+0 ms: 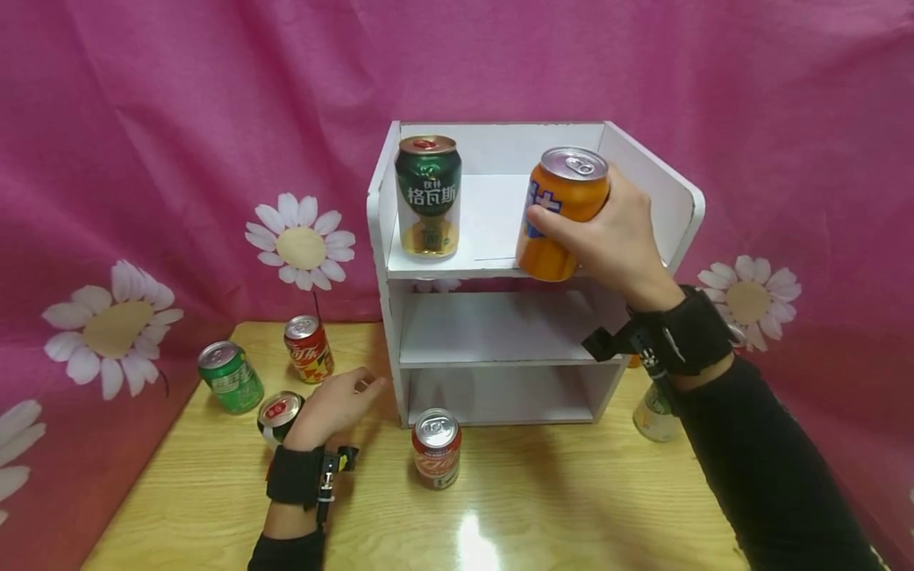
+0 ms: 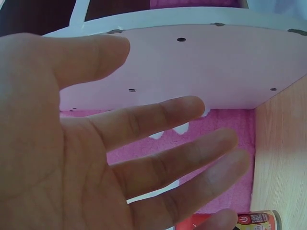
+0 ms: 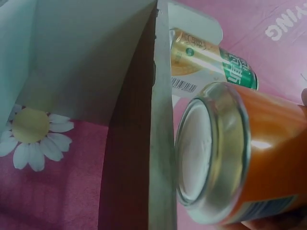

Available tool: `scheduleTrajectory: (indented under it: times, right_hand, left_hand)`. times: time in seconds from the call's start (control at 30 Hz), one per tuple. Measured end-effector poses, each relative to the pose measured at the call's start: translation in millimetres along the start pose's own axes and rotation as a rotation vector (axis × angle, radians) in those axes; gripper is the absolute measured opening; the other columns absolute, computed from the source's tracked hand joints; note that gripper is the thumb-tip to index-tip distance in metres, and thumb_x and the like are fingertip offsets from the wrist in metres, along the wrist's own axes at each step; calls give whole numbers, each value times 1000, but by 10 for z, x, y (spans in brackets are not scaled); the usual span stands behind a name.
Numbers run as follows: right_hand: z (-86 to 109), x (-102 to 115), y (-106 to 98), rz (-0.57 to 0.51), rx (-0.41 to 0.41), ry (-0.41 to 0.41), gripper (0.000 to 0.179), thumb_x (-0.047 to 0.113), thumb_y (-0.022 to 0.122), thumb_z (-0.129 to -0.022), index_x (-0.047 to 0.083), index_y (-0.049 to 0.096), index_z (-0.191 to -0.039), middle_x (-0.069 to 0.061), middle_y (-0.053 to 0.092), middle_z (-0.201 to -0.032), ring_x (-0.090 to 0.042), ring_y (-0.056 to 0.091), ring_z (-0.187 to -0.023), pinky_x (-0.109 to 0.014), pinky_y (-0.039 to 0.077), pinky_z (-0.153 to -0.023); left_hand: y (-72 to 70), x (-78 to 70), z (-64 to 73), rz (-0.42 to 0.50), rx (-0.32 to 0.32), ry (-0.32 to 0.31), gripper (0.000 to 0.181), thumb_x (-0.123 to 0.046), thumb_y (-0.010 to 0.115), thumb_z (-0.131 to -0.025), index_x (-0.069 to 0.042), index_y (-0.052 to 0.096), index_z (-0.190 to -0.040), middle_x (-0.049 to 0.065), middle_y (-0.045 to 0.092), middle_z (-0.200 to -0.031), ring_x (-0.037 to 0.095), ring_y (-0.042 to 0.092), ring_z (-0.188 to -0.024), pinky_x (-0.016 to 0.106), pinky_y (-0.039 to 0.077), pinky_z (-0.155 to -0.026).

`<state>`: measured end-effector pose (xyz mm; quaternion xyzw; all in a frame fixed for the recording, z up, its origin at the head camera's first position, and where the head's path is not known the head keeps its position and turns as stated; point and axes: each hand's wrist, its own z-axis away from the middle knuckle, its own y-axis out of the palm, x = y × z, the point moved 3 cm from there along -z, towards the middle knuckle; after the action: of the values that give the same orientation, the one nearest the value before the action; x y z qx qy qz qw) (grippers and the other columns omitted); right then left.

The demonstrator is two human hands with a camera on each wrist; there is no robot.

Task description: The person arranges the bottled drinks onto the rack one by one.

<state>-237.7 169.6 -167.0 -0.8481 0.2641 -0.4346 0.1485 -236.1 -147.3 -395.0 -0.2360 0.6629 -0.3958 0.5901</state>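
My right hand (image 1: 617,230) grips an orange soda can (image 1: 557,230) in front of the top shelf of a white three-tier rack (image 1: 493,274). In the right wrist view the bottom of the orange can (image 3: 225,153) shows beside the shelf edge, tilted. A green, white and gold can (image 1: 430,198) stands upright on the left of the top shelf. My left hand (image 1: 339,404) holds nothing, its fingers spread in the left wrist view, close to the rack's side panel (image 2: 192,67).
On the wooden table (image 1: 557,507) stand a red can (image 1: 436,448) before the rack, a green can (image 1: 231,377), a red-yellow can (image 1: 309,349) and a dark-topped can (image 1: 280,412) at left. A pale green can (image 1: 655,414) is at right. A pink flowered cloth (image 1: 214,103) hangs behind.
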Motion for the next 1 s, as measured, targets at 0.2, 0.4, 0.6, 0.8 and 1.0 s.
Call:
scheduleTrajectory:
  times: [0.2, 0.4, 0.6, 0.8, 1.0]
  right_hand:
    - [-49, -22, 26, -6, 8, 39, 63, 41, 76, -77, 7, 50, -123, -6, 62, -111, -18, 62, -93, -34, 52, -82]
    - [-78, -71, 64, -8, 6, 59, 62, 41, 76, -77, 7, 51, -122, -6, 62, -109, -18, 62, -91, -34, 52, -81]
    - [-116, -106, 90, -2, 40, 94, 65, 46, 74, -78, 8, 50, -124, -7, 61, -110, -19, 61, -92, -35, 52, -82]
    - [-124, -125, 124, -35, 65, 136, 69, 46, 73, -79, 9, 44, -129, -7, 58, -116, -20, 60, -99, -37, 50, -87]
    - [-82, -140, 205, -75, 48, 141, 76, 42, 76, -77, 8, 35, -131, -8, 54, -120, -20, 57, -105, -36, 47, -91]
  left_hand:
    - [-8, -1, -13, 1, 5, -16, 44, -40, 46, -98, -5, 62, -119, 11, 65, -109, 29, 60, -101, 48, 47, -83]
    - [0, 0, -12, 6, 5, -9, 44, -41, 46, -98, -4, 62, -119, 11, 65, -109, 29, 60, -101, 48, 47, -83]
    - [20, 18, -10, 3, 11, -19, 47, -44, 45, -98, -5, 61, -120, 11, 65, -111, 29, 60, -101, 48, 47, -83]
    - [28, 32, -19, 9, 16, -14, 46, -42, 46, -98, -6, 61, -120, 10, 65, -110, 28, 61, -100, 47, 47, -82]
    - [12, 32, -17, -4, 19, -21, 45, -42, 45, -98, -5, 62, -118, 11, 66, -107, 29, 61, -98, 47, 47, -80]
